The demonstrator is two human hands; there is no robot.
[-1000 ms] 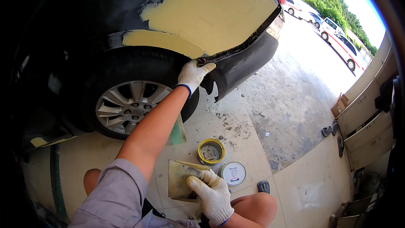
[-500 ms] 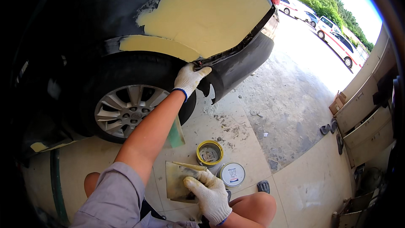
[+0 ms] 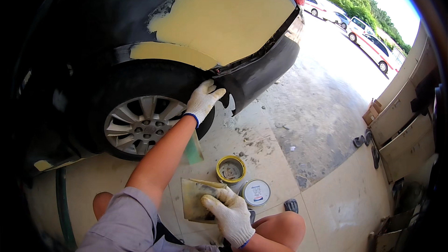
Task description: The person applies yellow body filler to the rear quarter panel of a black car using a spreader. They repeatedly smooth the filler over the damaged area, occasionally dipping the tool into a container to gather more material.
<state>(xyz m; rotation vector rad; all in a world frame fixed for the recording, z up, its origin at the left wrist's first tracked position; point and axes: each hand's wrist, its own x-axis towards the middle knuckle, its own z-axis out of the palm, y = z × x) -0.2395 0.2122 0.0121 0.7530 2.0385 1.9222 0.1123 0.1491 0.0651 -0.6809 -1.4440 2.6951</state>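
Observation:
My left hand (image 3: 201,101), in a white knit glove with a blue cuff, reaches to the rear end of the wheel arch, in front of the tyre (image 3: 208,120). Its thumb stands apart from the fingers, and I see nothing in it. Above it, yellow body filler (image 3: 224,16) covers much of the dark car's rear quarter panel. A separate strip of filler (image 3: 168,52) follows the arch. Low in front of me, my gloved right hand (image 3: 233,214) is closed on a flat, stained putty spreader (image 3: 195,200), thumb across its face; a second edge shows along its top.
An open tin with a yellow rim (image 3: 231,169) and a labelled round can (image 3: 256,192) stand on the tiles. A greenish sheet (image 3: 193,150) lies beside the wheel. The dark bumper (image 3: 266,77) hangs partly detached. Cabinets (image 3: 410,133) line the right; parked cars (image 3: 373,46) are outside.
My left hand has dropped down and slightly left, off the lower edge of the panel at the bumper joint. My right hand keeps hold of the putty spreader, almost still.

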